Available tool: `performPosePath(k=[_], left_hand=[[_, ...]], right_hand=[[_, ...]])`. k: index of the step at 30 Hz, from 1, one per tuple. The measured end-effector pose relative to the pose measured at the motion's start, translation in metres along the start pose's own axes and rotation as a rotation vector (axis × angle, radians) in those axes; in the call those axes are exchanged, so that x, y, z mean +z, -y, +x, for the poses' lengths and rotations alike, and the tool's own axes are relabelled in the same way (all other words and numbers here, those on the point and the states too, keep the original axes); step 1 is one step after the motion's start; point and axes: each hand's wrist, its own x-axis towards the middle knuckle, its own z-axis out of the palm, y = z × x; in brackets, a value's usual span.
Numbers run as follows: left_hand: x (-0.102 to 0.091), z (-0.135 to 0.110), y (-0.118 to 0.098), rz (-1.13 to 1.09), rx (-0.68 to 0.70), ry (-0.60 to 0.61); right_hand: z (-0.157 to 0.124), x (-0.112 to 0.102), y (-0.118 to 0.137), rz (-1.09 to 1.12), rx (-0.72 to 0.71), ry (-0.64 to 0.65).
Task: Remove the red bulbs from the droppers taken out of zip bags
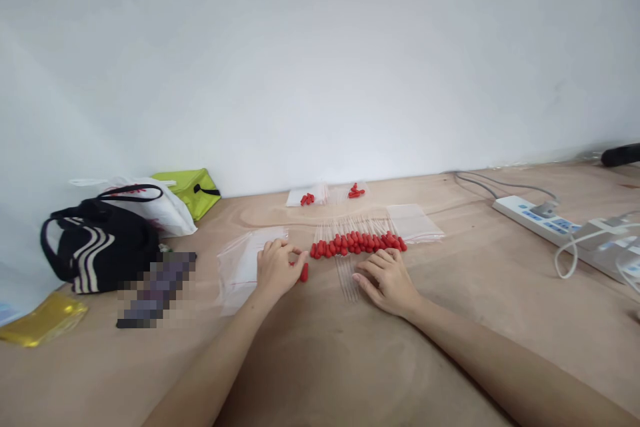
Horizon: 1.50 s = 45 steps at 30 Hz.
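A row of thin pale sticks with red bulb-shaped heads point(357, 242) lies across the middle of the table, heads toward me. Just left of it, my left hand point(277, 268) is closed, thumb drawn toward the fingers. A red piece point(304, 272) shows right under the thumb, with more red behind it; whether the fingers grip these is hidden. My right hand point(390, 282) rests with fingers apart just below the row's right part, holding nothing visible. Beside its thumb, bare stick ends point(347, 279) point toward me. Clear plastic bags point(243, 267) lie by my left hand.
More clear bags point(415, 223) lie right of the row. Two small red clusters point(307, 199) rest on bags near the wall. At left are a black bag point(117, 247), a white bag, a green bag point(187, 190) and a yellow packet point(45, 320). A power strip point(550, 223) with cables is at right.
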Motion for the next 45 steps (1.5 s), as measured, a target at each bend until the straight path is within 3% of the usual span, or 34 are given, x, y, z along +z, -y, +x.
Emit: performPosePath(k=[6, 10, 14, 17, 20, 23, 25, 30, 38, 45], left_hand=[[0.010, 0.026, -0.016, 0.075, -0.176, 0.286], [0.016, 0.031, -0.014, 0.070, -0.181, 0.289], [0.005, 0.031, -0.013, 0.108, -0.184, 0.202], [-0.009, 0.023, -0.017, 0.167, -0.082, 0.011], [-0.013, 0.005, -0.027, 0.167, 0.199, -0.169], [-0.005, -0.016, -0.038, 0.099, 0.513, -0.172], [0.002, -0.027, -0.043, 0.056, 0.634, -0.186], [0.013, -0.039, -0.045, -0.020, 0.667, -0.258], [0.013, -0.041, -0.042, -0.144, 0.591, -0.192], [0.018, -0.037, -0.042, -0.287, 0.651, -0.123]], right_hand=[[0.000, 0.002, -0.001, 0.004, 0.047, -0.042], [0.000, 0.003, -0.002, -0.019, 0.073, -0.077], [-0.001, 0.004, -0.004, -0.041, 0.076, -0.100], [-0.003, 0.005, -0.007, -0.041, 0.081, -0.144], [-0.004, 0.003, -0.009, -0.050, 0.065, -0.227], [-0.005, -0.001, -0.009, -0.062, 0.001, -0.237], [-0.005, -0.005, -0.006, -0.086, -0.034, -0.220], [-0.004, -0.006, -0.003, -0.119, -0.087, -0.141], [-0.004, 0.001, -0.008, -0.091, -0.169, -0.019], [-0.004, -0.002, -0.004, -0.029, -0.210, -0.017]])
